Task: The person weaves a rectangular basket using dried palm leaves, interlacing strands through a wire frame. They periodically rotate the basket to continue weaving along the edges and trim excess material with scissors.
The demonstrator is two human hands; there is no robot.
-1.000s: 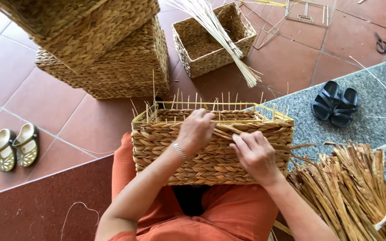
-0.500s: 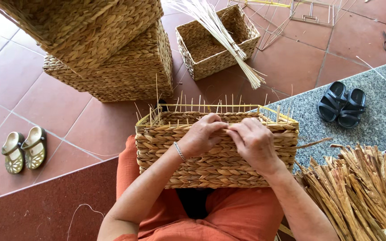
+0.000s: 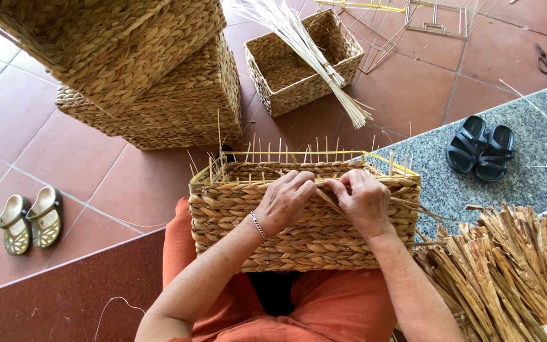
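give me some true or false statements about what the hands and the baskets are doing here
1. Both hands work at the top edge of the basket on the lap. True: the left hand and the right hand meet at the rim of the woven basket.
2. The left wrist wears a bracelet. True.
3. The black sandals lie on the red tiles beside the stacked baskets. False: the black sandals lie on the grey stone ledge, to the right.
4. The small open basket on the floor is empty. False: a bundle of pale sticks leans in the small basket.
5. A heap of dried reeds lies right of the person. True.
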